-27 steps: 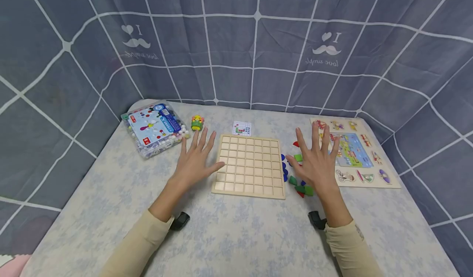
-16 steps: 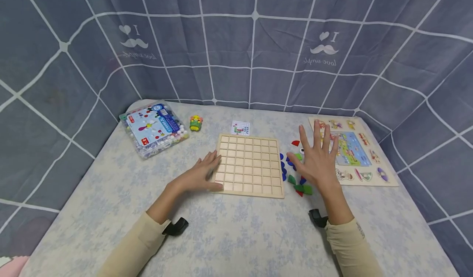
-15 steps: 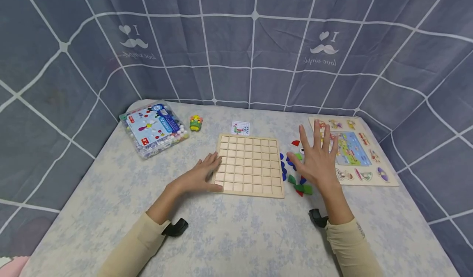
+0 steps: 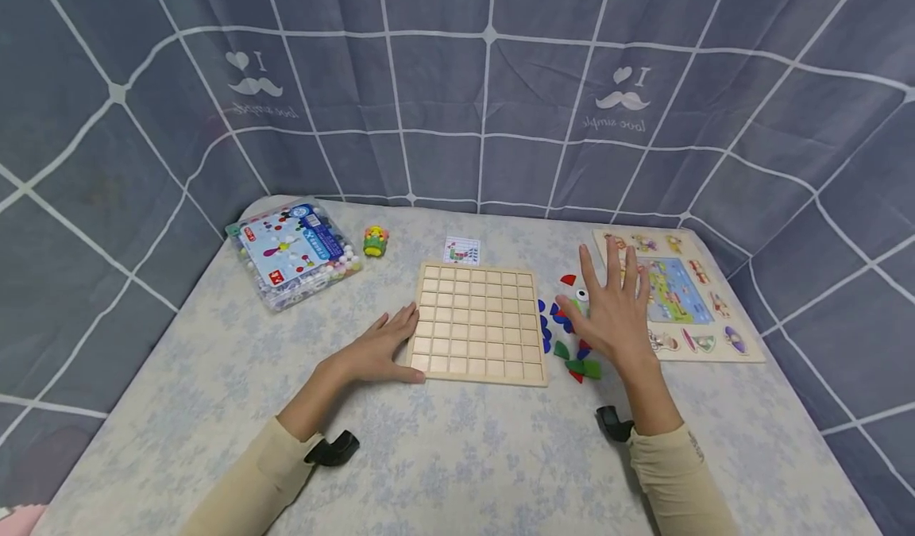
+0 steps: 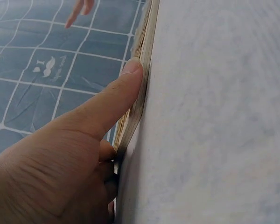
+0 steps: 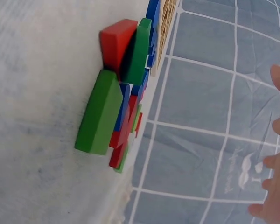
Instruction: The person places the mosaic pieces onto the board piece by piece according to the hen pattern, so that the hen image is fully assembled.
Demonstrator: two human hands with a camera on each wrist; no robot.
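Observation:
A wooden grid board (image 4: 475, 325) lies flat at the middle of the table. My left hand (image 4: 368, 353) touches its left edge, fingers along that side and thumb by the near-left corner. In the left wrist view, the thumb (image 5: 114, 100) rests against the board's edge (image 5: 144, 84), while the other fingers are partly hidden. Spread-fingered, my right hand (image 4: 615, 318) hovers above coloured blocks right of the board, holding nothing. Among them are a green block (image 6: 100, 112) and a red block (image 6: 116, 44). A small pattern card (image 4: 461, 250) sits behind the board.
A clear box of beads (image 4: 293, 250) stands at the back left, beside a small yellow and green toy figure (image 4: 375, 241). A wooden picture puzzle (image 4: 715, 282) lies at the right, partly behind my right hand. A grey-blue checked curtain (image 4: 443, 83) encloses the table.
My left hand has come down from above the board's left side to its left edge, its spread fingers drawing together. The right hand stays nearly in place, and the view shifts slightly.

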